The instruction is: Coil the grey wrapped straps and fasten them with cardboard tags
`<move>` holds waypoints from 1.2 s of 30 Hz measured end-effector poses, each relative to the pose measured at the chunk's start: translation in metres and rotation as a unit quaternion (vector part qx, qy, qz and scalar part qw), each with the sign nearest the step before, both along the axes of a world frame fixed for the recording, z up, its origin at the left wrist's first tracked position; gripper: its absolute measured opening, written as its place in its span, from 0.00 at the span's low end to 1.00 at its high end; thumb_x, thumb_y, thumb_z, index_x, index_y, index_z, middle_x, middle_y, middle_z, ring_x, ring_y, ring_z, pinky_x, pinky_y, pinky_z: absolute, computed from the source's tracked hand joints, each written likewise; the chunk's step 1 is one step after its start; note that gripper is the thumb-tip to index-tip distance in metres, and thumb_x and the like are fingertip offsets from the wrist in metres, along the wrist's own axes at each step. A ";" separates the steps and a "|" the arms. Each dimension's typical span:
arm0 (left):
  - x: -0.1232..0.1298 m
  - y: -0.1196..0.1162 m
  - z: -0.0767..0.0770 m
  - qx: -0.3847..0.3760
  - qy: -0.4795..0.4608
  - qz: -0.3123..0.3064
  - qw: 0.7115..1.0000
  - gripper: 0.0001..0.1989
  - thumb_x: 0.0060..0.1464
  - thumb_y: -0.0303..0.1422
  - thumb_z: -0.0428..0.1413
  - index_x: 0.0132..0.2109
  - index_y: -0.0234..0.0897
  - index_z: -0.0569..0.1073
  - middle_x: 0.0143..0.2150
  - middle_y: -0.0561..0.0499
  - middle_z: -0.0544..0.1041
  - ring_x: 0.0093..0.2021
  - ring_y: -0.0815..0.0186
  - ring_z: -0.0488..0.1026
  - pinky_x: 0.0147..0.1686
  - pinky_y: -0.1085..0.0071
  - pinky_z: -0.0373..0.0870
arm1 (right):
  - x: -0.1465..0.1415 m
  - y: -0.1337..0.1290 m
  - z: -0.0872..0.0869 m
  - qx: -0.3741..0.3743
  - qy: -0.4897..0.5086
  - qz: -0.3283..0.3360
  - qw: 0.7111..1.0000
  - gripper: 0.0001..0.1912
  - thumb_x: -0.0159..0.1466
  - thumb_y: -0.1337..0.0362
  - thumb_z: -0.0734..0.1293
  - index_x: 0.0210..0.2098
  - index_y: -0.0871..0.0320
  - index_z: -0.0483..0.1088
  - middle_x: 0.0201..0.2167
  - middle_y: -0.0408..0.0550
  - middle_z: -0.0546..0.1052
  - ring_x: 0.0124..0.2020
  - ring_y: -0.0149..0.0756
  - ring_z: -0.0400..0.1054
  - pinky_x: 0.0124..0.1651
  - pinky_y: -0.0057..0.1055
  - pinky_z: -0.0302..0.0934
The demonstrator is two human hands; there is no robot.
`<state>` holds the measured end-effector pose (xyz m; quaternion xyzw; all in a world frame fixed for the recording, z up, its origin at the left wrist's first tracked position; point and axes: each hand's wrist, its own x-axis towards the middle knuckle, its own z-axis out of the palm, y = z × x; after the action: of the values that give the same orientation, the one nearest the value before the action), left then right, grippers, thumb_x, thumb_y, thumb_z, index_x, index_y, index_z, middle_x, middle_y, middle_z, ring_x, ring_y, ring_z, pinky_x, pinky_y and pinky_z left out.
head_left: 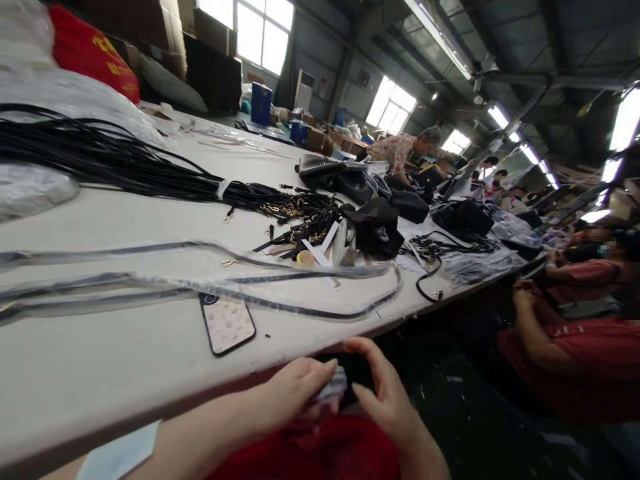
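Well, your left hand [299, 381] pinches a small pale bundle [338, 382] just beyond the surface [150, 370] edge, too blurred to identify; your right hand [389, 395] curves open beside it, nothing visible inside. Some plastic-sleeved straps [300, 309] look done, while the black straps [175, 180] lie bunched, unsleeved.

White table [125, 360], bundled black straps [165, 177], sleeved straps [300, 309], phone [229, 327]
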<state>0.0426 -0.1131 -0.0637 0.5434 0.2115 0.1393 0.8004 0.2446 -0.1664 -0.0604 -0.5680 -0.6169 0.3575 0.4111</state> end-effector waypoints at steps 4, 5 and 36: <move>0.000 0.006 0.009 -0.288 -0.096 -0.002 0.953 0.25 0.58 0.52 0.47 0.34 0.32 0.73 0.13 0.61 0.54 0.14 0.73 0.51 0.23 0.75 0.57 | -0.040 -0.008 -0.022 -0.139 0.167 0.081 0.973 0.19 0.62 0.57 0.67 0.51 0.56 0.67 0.41 0.51 0.77 0.41 0.44 0.74 0.45 0.41 0.69; -0.001 0.007 0.013 -0.305 -0.110 0.004 0.946 0.24 0.58 0.50 0.48 0.35 0.31 0.74 0.13 0.61 0.55 0.15 0.74 0.52 0.25 0.75 0.58 | -0.048 -0.007 -0.029 -0.163 0.214 0.067 0.961 0.19 0.63 0.52 0.66 0.48 0.57 0.68 0.36 0.51 0.77 0.36 0.44 0.75 0.39 0.39 0.70; -0.004 0.009 0.030 -0.211 -0.053 0.063 0.974 0.30 0.58 0.56 0.46 0.32 0.31 0.75 0.10 0.60 0.54 0.12 0.72 0.56 0.15 0.78 0.52 | -0.043 0.009 -0.035 -0.062 0.140 0.091 0.984 0.24 0.63 0.43 0.63 0.41 0.58 0.71 0.34 0.49 0.76 0.35 0.40 0.69 0.38 0.33 0.65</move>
<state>0.0389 -0.1042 -0.0340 0.3400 0.2277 0.1706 0.8963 0.2015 -0.1573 -0.0949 -0.4782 -0.5792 0.5068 0.4231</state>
